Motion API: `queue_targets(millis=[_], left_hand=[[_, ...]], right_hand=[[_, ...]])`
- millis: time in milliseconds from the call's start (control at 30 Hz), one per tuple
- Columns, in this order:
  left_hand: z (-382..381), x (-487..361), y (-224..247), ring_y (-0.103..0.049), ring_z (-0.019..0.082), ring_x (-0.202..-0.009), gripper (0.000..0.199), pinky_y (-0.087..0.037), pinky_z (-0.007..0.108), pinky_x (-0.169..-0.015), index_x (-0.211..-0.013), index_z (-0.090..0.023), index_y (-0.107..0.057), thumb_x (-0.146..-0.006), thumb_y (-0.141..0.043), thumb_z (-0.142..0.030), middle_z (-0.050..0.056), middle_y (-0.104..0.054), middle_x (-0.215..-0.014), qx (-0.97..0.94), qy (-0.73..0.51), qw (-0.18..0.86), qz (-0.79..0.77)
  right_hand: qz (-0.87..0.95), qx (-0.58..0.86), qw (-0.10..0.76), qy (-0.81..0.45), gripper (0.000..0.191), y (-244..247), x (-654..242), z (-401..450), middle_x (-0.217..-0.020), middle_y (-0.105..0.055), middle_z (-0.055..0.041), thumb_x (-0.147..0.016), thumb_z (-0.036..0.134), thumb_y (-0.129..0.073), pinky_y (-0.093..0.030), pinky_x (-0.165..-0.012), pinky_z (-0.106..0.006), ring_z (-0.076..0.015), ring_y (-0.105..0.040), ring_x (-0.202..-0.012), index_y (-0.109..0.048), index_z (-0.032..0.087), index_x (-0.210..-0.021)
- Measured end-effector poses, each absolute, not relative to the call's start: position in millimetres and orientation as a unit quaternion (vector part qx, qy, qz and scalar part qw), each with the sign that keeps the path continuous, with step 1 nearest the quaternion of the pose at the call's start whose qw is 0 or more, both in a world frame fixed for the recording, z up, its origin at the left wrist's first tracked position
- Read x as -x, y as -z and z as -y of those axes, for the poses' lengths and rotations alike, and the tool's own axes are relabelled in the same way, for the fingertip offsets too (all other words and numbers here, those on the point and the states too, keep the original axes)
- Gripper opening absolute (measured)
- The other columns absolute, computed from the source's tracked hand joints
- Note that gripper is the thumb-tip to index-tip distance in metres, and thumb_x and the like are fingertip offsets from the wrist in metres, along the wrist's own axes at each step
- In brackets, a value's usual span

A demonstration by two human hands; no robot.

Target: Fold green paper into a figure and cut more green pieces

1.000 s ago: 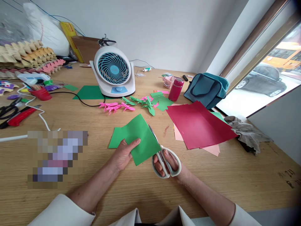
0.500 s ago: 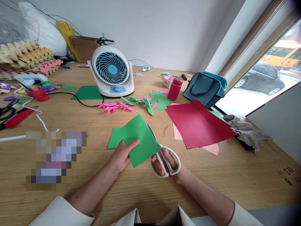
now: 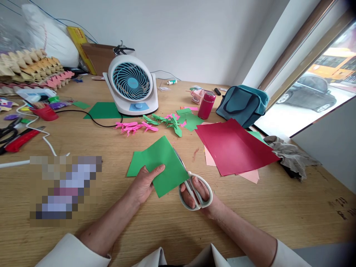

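Observation:
My left hand (image 3: 146, 182) pinches a green paper sheet (image 3: 169, 167), thumb on top and fingers hidden beneath. Another green piece (image 3: 134, 164) shows under its left side. My right hand (image 3: 196, 193) has its fingers through the white handles of a pair of scissors (image 3: 200, 202). The scissor blades lie along the right edge of the sheet, partly covered by it. Beyond the sheet are pink paper cutouts (image 3: 133, 127) and green paper cutouts (image 3: 175, 125).
Red sheets (image 3: 236, 146) lie over pink paper on the right. Farther back stand a white fan (image 3: 132, 83), a red flask (image 3: 207, 105) and a teal bag (image 3: 241, 104). At the left are black scissors (image 3: 9, 134), a red cutter (image 3: 23, 141) and a pixelated object (image 3: 68, 189).
The scissor handles have come slightly closer together and the blades have closed a little along the sheet's edge. My left hand keeps its grip on the paper, nearly still.

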State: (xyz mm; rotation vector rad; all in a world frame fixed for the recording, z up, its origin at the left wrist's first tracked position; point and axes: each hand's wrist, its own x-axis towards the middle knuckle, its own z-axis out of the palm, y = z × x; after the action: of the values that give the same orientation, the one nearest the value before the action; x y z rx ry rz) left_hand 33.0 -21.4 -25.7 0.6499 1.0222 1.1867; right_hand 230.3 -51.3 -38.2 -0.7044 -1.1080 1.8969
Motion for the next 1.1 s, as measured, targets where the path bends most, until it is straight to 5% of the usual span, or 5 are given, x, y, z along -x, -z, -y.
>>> queue_targets(millis=[133,333,767,1100], left_hand=[[23.8,-34.1,22.7,-0.072,0.031,-0.098,0.051,-0.059,0.040,-0.082,-0.110,-0.014,-0.071,-0.067,-0.087,-0.035,0.013,-0.077,-0.107,-0.307,-0.511,0.672,-0.439],[27.4,-37.0,22.4,-0.072,0.031,-0.099,0.046,-0.057,0.039,-0.085,-0.108,-0.014,-0.073,-0.069,-0.086,-0.035,0.013,-0.077,-0.107,-0.317,-0.485,0.689,-0.435],[30.4,-39.3,23.4,-0.071,0.033,-0.103,0.047,-0.056,0.042,-0.088,-0.108,-0.015,-0.073,-0.069,-0.086,-0.036,0.013,-0.076,-0.108,-0.326,-0.479,0.693,-0.430],[31.9,-41.1,22.5,-0.071,0.033,-0.102,0.041,-0.056,0.045,-0.090,-0.104,-0.016,-0.074,-0.069,-0.086,-0.034,0.012,-0.077,-0.106,-0.315,-0.480,0.699,-0.427]], right_hand=[[0.442,0.280,0.385,-0.760,0.052,37.8,-230.5,50.7,-0.049,-0.049,0.0012,-0.092,0.068,-0.043,-0.022,-0.046,-0.030,-0.0132,-0.032,-0.042,-0.068,0.022,-0.088],[0.486,0.288,0.378,-0.733,0.063,28.0,-230.3,50.1,-0.046,-0.041,-0.0013,-0.097,0.066,-0.031,-0.018,-0.049,-0.032,-0.0148,-0.031,-0.045,-0.050,0.024,-0.054],[0.493,0.302,0.374,-0.725,0.064,26.9,-231.8,48.5,-0.045,-0.038,-0.0016,-0.093,0.071,-0.036,-0.021,-0.047,-0.033,-0.0147,-0.032,-0.044,-0.050,0.025,-0.051],[0.448,0.307,0.402,-0.737,0.050,30.2,-231.4,49.2,-0.044,-0.041,0.0010,-0.092,0.066,-0.046,-0.020,-0.046,-0.032,-0.0137,-0.030,-0.042,-0.056,0.024,-0.067]])
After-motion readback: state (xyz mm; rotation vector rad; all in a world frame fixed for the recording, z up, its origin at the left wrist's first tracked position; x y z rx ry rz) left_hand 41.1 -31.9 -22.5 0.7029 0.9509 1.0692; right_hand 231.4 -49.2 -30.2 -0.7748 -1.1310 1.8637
